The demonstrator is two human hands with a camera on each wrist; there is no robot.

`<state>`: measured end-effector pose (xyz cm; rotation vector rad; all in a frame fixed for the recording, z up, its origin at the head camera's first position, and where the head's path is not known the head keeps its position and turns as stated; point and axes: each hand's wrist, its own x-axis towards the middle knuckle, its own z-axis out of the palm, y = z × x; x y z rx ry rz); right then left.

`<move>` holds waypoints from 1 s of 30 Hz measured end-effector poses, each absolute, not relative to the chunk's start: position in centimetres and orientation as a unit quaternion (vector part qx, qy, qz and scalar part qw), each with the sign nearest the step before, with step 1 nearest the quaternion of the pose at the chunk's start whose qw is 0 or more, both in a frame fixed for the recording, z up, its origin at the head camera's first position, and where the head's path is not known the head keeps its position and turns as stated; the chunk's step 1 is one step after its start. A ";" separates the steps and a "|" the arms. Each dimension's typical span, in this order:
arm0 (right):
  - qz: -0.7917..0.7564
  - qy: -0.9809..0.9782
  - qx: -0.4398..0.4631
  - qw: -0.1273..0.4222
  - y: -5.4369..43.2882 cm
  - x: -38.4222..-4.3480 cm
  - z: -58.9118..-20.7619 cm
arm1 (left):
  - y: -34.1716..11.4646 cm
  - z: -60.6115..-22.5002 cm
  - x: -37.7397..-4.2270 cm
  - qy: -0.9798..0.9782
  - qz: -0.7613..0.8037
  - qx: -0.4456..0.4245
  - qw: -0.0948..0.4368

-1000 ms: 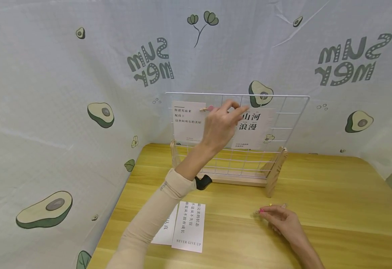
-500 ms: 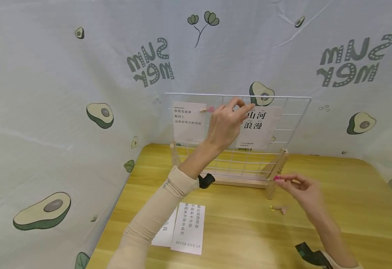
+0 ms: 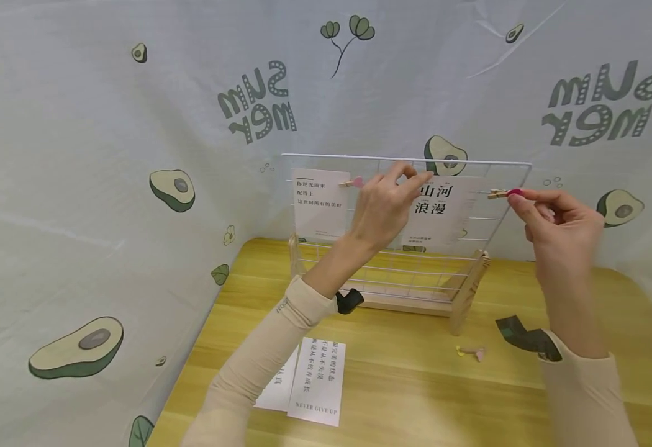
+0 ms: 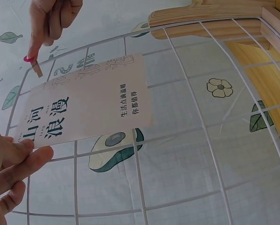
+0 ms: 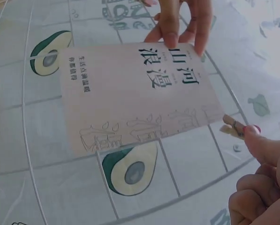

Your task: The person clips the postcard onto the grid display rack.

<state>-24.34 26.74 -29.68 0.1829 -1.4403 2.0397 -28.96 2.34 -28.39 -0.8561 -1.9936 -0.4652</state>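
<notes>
Head view: left hand pinches a printed card at the wire grid; right hand holds a clothespin near its far corner.
Left fingers are bent, thumb and fingertip closed on the card's upper left corner, the card lying along the front of the grid; right thumb and forefinger squeeze the clothespin's pink end, the other fingers curled in, its wooden tip just beside the upper right corner; whether it touches, I cannot tell; the likeliest trouble, I judge, is the clothespin catching paper without wire, or wire without paper, since it meets only the corner; a slack left pinch could let the card swivel or drop; a hard push might crease that corner.
</notes>
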 end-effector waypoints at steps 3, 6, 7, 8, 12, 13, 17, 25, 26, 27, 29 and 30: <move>0.772 -0.546 0.067 0.319 26.2 -24.8 -29.4 | 2.4 -28.4 -28.9 -0.803 -0.187 -0.347 0.447; 0.773 -0.547 0.055 0.316 25.9 -25.2 -29.5 | 2.5 -28.3 -28.9 -0.801 -0.185 -0.349 0.449; 0.777 -0.547 0.049 0.308 25.9 -25.2 -29.6 | 2.6 -28.3 -28.9 -0.802 -0.183 -0.350 0.449; 0.780 -0.548 0.042 0.300 26.0 -25.3 -29.6 | 2.6 -28.3 -28.9 -0.802 -0.182 -0.349 0.449; 0.798 -0.543 0.034 0.258 25.8 -25.6 -29.6 | 2.7 -28.4 -28.9 -0.805 -0.178 -0.343 0.450; 0.802 -0.541 0.035 0.251 25.8 -25.6 -29.6 | 2.8 -28.4 -29.0 -0.805 -0.180 -0.341 0.450; 0.805 -0.544 0.026 0.236 25.6 -25.8 -29.5 | 2.8 -28.5 -29.0 -0.807 -0.184 -0.335 0.450; 0.780 -0.582 -0.013 0.228 25.7 -25.7 -29.4 | 2.9 -28.5 -28.8 -0.814 -0.173 -0.322 0.451; 0.775 -0.586 -0.019 0.234 25.7 -25.7 -29.5 | 2.9 -28.4 -28.7 -0.815 -0.170 -0.321 0.452; 0.769 -0.591 -0.024 0.242 25.7 -25.6 -29.5 | 2.9 -28.4 -28.6 -0.814 -0.166 -0.321 0.454; 0.751 -0.605 -0.032 0.262 25.7 -25.6 -29.6 | 2.8 -28.3 -28.4 -0.812 -0.159 -0.317 0.464; 0.740 -0.614 -0.035 0.272 25.6 -25.5 -29.7 | 2.6 -28.2 -28.3 -0.809 -0.158 -0.315 0.470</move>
